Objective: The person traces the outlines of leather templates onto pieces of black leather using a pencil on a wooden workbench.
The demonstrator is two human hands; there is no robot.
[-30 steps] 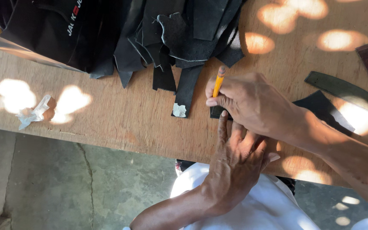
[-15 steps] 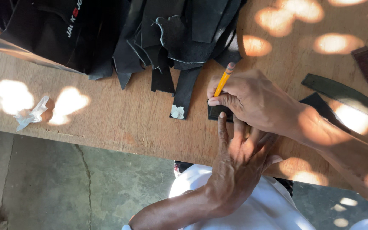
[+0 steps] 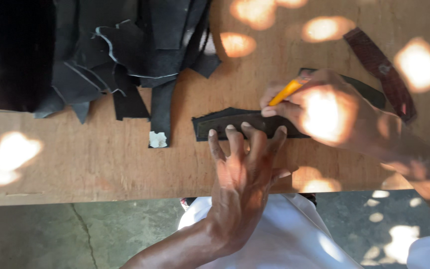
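The head view looks straight down on a wooden counter (image 3: pixel 100 164) dappled with bright patches of sunlight. Near the middle lies a flat, dark strip of leather (image 3: pixel 235 123), long side running left to right.

The left hand (image 3: pixel 242 174) reaches in from below, spread open and flat, with its fingertips (image 3: pixel 230 130) pressing down on the near edge of the strip; it grips nothing. The right hand (image 3: pixel 319 112) comes in from the right edge and is closed around a yellow-orange tool (image 3: pixel 285 93), held like a pen, its lower end meeting the strip at the right part of it. Whether the tool is a pencil or a knife cannot be told, since the tip is hidden behind the fingers.

At the top left sits a heap of black leather offcuts (image 3: pixel 130 55), one long piece hanging towards the strip with a small pale scrap (image 3: pixel 158 140) at its end. A reddish-brown strap (image 3: pixel 381 69) lies beyond the right hand, well apart from the work. The person's white garment (image 3: pixel 284 239) shows below the counter edge, above a grey concrete floor (image 3: pixel 51 234).
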